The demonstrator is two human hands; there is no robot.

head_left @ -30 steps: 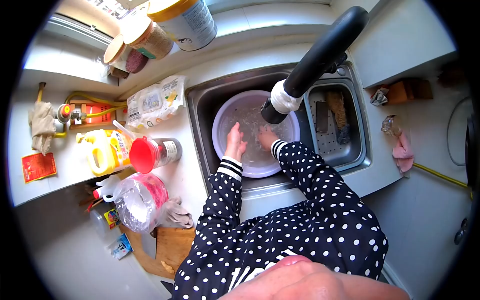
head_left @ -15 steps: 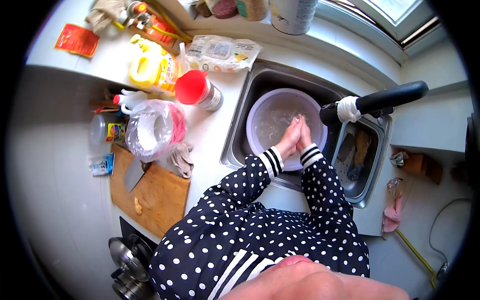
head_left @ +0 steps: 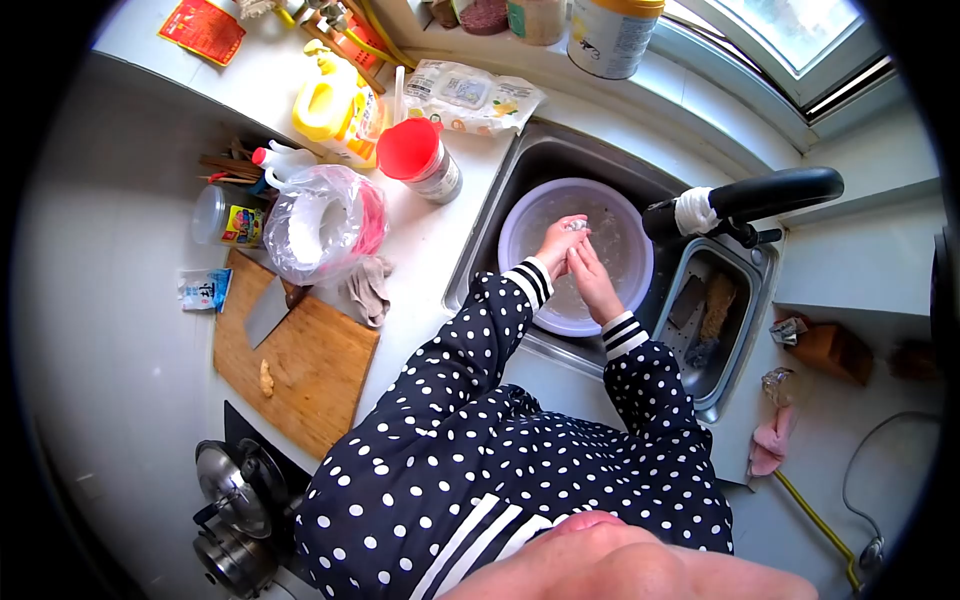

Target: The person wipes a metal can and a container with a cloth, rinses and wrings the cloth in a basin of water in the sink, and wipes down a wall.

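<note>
Above a pale lilac basin (head_left: 510, 295) of water, both hands are close together. My left hand (head_left: 558, 243) is curled, with something small, whitish and shiny at its fingers; whether this is an object or wet foam I cannot tell. My right hand (head_left: 594, 285) has its fingers stretched out and pressed together, with the tips touching or nearly touching the left hand. No object shows in the right hand. The basin sits in the larger bowl of a steel sink (head_left: 520, 165).
A black faucet (head_left: 780, 192) wrapped in white cloth reaches over the sink. The small side basin (head_left: 715, 375) holds a brush-like item. Left are a cutting board (head_left: 315, 385) with a knife (head_left: 268, 315) and ginger-like piece (head_left: 266, 378), a red funnel (head_left: 408, 150) and a yellow jug (head_left: 335, 105).
My hands were pressed together lower in the basin's right half; now they have parted slightly, the left further left and higher, the right lower. The view has shifted a little.
</note>
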